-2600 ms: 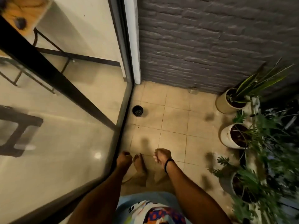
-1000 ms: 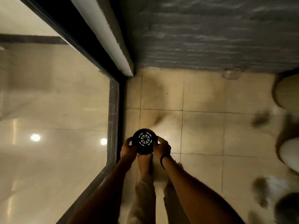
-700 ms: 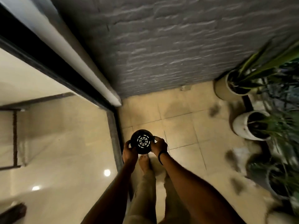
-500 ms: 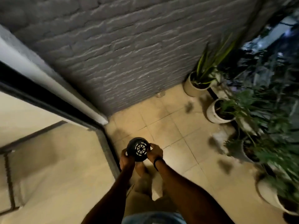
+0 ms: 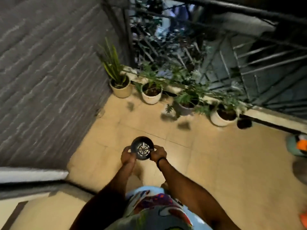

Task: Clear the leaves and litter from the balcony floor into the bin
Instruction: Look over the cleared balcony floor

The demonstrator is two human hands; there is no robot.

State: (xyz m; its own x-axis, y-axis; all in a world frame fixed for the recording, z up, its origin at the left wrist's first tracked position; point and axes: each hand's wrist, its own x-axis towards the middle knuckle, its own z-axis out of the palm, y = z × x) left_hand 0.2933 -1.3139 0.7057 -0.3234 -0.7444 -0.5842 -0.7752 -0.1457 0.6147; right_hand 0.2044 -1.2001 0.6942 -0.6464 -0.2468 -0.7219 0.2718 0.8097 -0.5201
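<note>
1. While the person stands on the tan floor (image 5: 232,163), the view has turned away from the glass door and now faces the railing (image 5: 249,52) and the plants.
2. A grey brick wall (image 5: 49,72) runs along the left side.
3. Four pots stand in a row by the railing: a beige pot (image 5: 121,90) with long leaves, a white pot (image 5: 151,97), a grey pot (image 5: 184,109) and another white pot (image 5: 221,117). Each holds dark soil and a green plant.
4. Dark leaves (image 5: 183,125) lie on the floor just in front of the pots. They are not picked up yet, so I think the cleaning has barely begun.
5. A small black pot (image 5: 244,123) sits beside the last white pot. I cannot tell what is in it.
6. The little black pot (image 5: 142,148), which sat on the floor by the door a moment ago, is now up in the air between both hands. It looks empty, with holes in its bottom.
7. The left hand (image 5: 127,157) grips its left side, and the right hand (image 5: 158,154) grips its right side.
8. I see no clear bin here; this little pot may be used as one.
</note>
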